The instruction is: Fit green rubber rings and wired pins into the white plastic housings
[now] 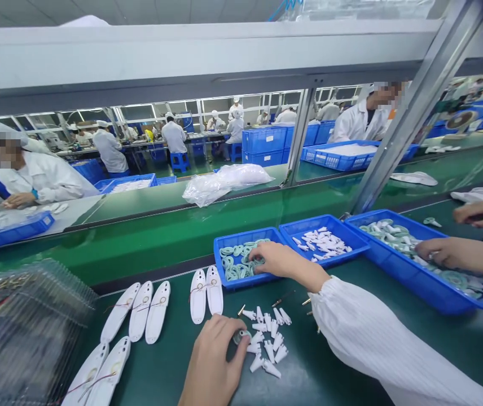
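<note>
My left hand [218, 355] is low in the middle of the head view, thumb and fingers closed on a small pale green round part [241, 336]. Beside it on the dark green worktop lie several small white tapered plastic pieces [269, 341]. My right hand [273, 258], in a white sleeve, reaches into a blue tray [241, 285] of pale green ring-shaped parts [235, 270]. Its fingers are curled in among the rings, and their tips are partly hidden by the parts.
A second blue tray [347, 259] holds more white pieces. On the right, another person's hands [457, 254] work over a larger blue tray [436, 293]. White oval shells [157, 313] with thin wires lie to the left, near stacked clear trays [25, 332]. A metal post [411, 107] slants across the upper right.
</note>
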`<control>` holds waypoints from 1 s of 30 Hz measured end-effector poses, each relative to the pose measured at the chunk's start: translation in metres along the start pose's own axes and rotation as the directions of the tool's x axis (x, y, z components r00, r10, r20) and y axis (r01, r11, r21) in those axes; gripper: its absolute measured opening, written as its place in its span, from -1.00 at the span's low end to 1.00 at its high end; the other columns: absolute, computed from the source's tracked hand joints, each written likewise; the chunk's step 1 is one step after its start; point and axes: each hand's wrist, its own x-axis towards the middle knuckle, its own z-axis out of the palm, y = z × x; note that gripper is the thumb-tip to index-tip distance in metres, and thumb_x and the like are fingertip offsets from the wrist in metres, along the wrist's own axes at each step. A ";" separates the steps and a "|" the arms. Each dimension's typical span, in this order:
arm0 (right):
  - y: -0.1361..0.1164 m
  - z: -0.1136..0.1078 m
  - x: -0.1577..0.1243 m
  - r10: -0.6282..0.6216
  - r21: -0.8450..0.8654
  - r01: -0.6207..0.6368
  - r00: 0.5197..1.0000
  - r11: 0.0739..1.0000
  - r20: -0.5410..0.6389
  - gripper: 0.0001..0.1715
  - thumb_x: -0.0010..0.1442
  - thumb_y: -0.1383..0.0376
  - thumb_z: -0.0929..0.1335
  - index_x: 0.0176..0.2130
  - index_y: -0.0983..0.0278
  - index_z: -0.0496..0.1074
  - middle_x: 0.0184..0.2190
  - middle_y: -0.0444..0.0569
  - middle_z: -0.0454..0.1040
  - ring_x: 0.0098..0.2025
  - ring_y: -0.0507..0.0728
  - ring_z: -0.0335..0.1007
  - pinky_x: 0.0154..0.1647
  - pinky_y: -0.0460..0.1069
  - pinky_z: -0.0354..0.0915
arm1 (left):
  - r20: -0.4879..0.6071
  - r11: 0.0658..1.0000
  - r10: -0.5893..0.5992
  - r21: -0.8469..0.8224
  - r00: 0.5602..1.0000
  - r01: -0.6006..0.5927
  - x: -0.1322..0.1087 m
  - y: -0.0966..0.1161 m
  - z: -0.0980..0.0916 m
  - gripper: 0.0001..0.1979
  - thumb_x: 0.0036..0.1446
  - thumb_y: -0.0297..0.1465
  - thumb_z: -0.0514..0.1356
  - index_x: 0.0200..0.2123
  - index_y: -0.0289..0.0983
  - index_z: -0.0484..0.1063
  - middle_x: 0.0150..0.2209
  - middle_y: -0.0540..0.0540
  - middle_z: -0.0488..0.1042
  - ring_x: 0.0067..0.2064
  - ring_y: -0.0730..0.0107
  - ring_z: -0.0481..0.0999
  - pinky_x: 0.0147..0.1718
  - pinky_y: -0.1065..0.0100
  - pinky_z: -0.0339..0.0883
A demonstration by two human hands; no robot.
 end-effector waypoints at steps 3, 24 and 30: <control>-0.002 0.003 0.003 -0.010 0.011 0.010 1.000 1.000 0.020 -0.73 0.39 0.21 0.39 0.03 0.25 0.48 0.04 0.04 0.51 -0.04 0.19 0.52 -0.03 0.16 0.47 | 0.007 0.999 0.032 0.043 0.999 -0.032 -0.001 0.004 -0.002 -0.80 0.32 -0.49 0.12 -0.13 -0.18 0.53 -0.12 -0.13 0.62 -0.05 0.11 0.56 -0.08 0.12 0.48; 0.062 -0.040 -0.047 0.357 0.581 -0.041 0.823 0.813 -0.442 -0.77 0.41 0.18 0.36 -0.11 0.31 0.49 -0.20 -0.06 0.55 -0.31 0.07 0.52 -0.22 0.05 0.48 | 0.169 0.956 0.171 0.209 0.971 -0.205 0.018 0.025 0.021 -0.81 0.20 -0.50 0.22 -0.24 -0.17 0.63 -0.25 -0.13 0.64 -0.18 0.01 0.58 -0.14 0.00 0.35; 0.036 -0.037 -0.081 0.414 0.762 0.032 0.824 0.647 -0.386 -0.59 0.17 0.02 0.45 -0.13 0.27 0.54 -0.38 -0.04 0.56 -0.44 0.14 0.48 -0.38 0.04 0.41 | -0.025 0.985 0.029 -0.170 0.999 -0.033 0.017 0.018 0.019 -0.76 0.25 -0.46 0.24 -0.07 -0.10 0.61 -0.17 -0.07 0.70 -0.13 0.12 0.64 -0.05 0.11 0.46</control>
